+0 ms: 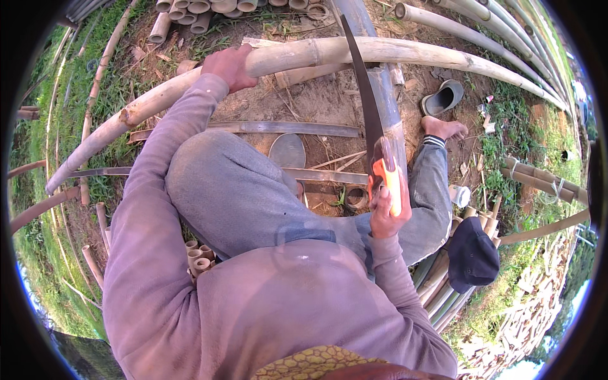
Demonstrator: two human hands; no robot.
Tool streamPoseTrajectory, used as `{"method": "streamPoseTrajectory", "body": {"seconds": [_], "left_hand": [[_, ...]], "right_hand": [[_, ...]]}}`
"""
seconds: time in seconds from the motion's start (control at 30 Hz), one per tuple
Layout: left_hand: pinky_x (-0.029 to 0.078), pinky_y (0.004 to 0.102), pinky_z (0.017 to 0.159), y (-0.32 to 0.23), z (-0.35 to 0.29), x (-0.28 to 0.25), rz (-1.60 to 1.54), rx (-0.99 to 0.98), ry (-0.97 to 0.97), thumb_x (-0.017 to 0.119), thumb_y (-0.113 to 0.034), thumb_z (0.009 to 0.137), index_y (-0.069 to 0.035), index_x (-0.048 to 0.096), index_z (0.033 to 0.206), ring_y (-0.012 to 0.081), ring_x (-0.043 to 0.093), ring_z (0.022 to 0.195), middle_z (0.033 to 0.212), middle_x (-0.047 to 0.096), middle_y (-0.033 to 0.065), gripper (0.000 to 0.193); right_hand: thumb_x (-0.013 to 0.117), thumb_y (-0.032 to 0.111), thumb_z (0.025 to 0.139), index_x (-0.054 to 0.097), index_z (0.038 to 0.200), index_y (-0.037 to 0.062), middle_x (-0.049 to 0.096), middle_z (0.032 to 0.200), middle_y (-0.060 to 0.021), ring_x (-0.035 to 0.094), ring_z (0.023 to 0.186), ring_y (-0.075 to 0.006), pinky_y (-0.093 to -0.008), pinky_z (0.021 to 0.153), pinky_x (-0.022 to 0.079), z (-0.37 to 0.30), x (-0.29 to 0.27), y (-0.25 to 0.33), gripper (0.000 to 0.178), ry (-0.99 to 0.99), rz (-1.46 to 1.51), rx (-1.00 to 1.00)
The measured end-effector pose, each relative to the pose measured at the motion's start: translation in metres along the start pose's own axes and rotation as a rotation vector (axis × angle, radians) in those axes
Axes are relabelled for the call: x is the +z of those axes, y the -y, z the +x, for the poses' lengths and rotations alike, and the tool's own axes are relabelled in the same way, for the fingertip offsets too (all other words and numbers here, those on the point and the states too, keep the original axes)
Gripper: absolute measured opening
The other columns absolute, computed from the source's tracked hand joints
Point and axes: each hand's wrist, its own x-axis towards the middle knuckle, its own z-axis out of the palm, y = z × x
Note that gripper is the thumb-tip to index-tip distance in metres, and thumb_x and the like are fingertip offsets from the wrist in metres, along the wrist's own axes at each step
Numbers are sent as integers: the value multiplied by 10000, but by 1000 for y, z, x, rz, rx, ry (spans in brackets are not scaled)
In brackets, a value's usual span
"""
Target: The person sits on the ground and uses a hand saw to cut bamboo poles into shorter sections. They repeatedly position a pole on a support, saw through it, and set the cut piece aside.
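Now left hand (228, 69) grips bamboo pole (304, 57), right hand (387, 215) holds saw (371, 114)

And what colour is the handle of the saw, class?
The saw handle is orange, best seen in the head view.

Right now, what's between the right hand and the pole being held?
In the head view, a saw: the right hand grips its handle; its blade crosses the pole.

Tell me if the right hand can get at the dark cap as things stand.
Probably not as it is: the right hand is wrapped around the saw's orange handle, and the bent right leg lies between it and the cap. Emptied, it might reach across.
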Motion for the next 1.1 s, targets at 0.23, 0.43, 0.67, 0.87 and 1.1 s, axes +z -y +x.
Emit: {"method": "streamPoseTrajectory", "body": {"seconds": [0.23, 0.43, 0.67, 0.87, 1.1], "left_hand": [[590, 490, 940, -6, -3, -12, 14, -5, 44, 819, -490, 773, -186, 608, 1344, 381, 739, 1091, 1155, 765, 158, 680], [582, 499, 935, 3, -5, 0, 20, -25, 48, 819, -477, 753, -197, 603, 1344, 384, 737, 1078, 1128, 765, 162, 689], [581, 501, 930, -7, 3, 3, 11, -5, 31, 822, -470, 743, -202, 589, 1367, 383, 733, 1083, 1136, 762, 166, 717], [585, 496, 942, -2, -7, -11, 23, -17, 23, 824, -491, 776, -181, 617, 1321, 375, 742, 1086, 1143, 770, 149, 661], [573, 512, 934, 7, -13, 2, -10, -44, 23, 823, -486, 761, -172, 598, 1312, 394, 730, 1067, 1113, 759, 160, 672]], "right_hand": [[714, 127, 1030, 618, 1407, -70, 734, 1278, -177, 697, 1146, -218, -354, 977, 544, 140, 72, 0, 436, 4, -79, -160], [654, 176, 1063, 519, 1475, -116, 660, 1384, -254, 669, 1267, -333, -407, 1016, 594, -42, -23, 24, 522, 44, -158, -105], [687, 145, 1048, 626, 1393, -65, 734, 1134, -121, 673, 927, -134, -266, 746, 549, 116, 61, 7, 409, -1, -56, -142], [695, 128, 1045, 633, 1390, -58, 719, 1163, -129, 697, 973, -164, -293, 804, 575, 112, 54, 12, 397, 14, -48, -69], [692, 204, 1049, 540, 1433, -135, 640, 1367, -245, 679, 1183, -295, -375, 936, 609, -42, -41, 18, 534, 97, -50, 34]]}}
